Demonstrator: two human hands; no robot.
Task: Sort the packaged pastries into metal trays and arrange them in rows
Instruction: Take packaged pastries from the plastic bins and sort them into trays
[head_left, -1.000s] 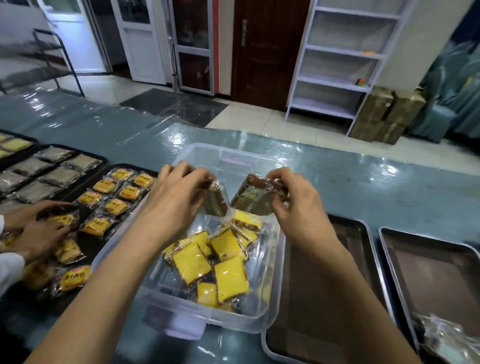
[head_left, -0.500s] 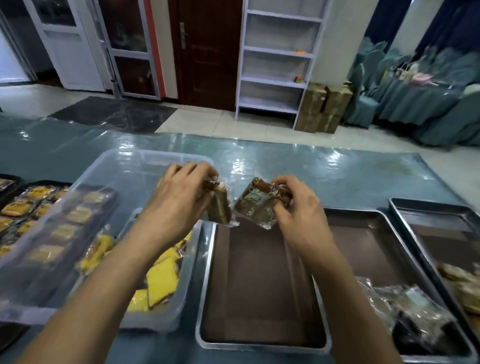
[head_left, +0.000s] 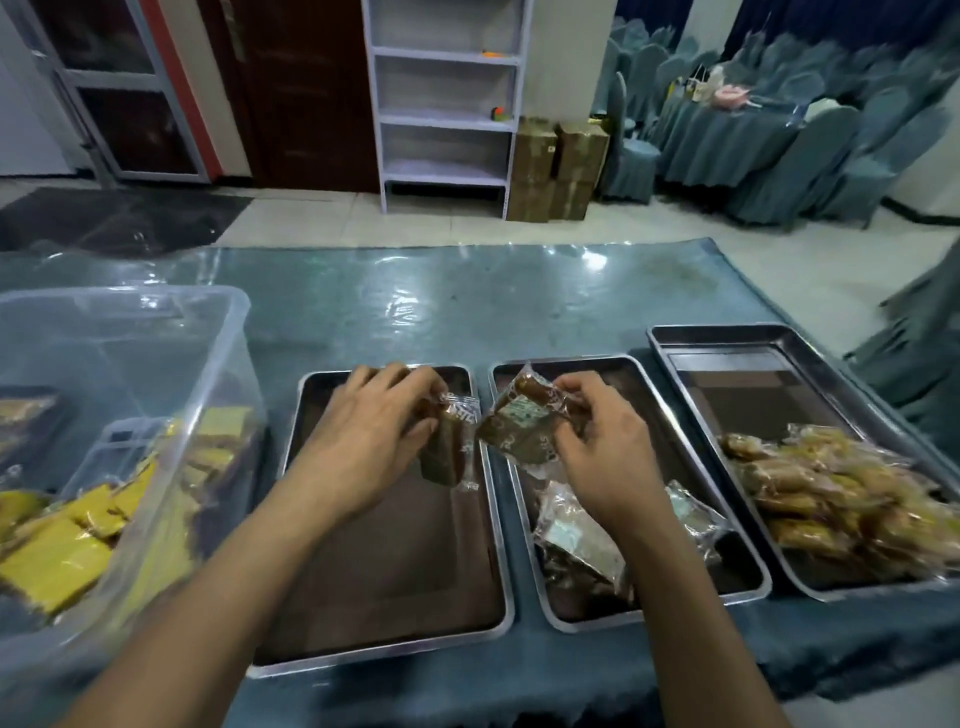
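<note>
Moved: both hands have carried their brown packs rightward, off the clear bin (head_left: 124, 364) and over the metal trays; the bin now sits at far left.
Left hand (head_left: 363, 447): fingers curled, pinching a brown pack (head_left: 449, 447) by its top edge; the pack hangs upright over the right part of the bare left tray (head_left: 395, 644).
Right hand (head_left: 597, 457): fingers curled round one end of a second brown pack (head_left: 519, 426), held tilted above the gap between left tray and middle tray (head_left: 748, 551).
Pose: forearms reach forward side by side, wrists level, the two packs near each other but apart.
Risk, drop: the left pack is held only by its seal; a slack pinch would likely let it fall askew.
Risk, mixing: the right pack hangs over the divide, so it could land in the wrong tray.
Risk, rows: the middle tray holds loose brown packs (head_left: 576, 530) in a heap; adding one on top would probably spoil any row.
Right tray (head_left: 675, 338): piled with golden packs (head_left: 831, 493), unsorted.
Bin contents: yellow packs (head_left: 62, 551).
Surround: blue table cover (head_left: 467, 306), white shelf (head_left: 447, 98), cartons (head_left: 556, 171) beyond.
</note>
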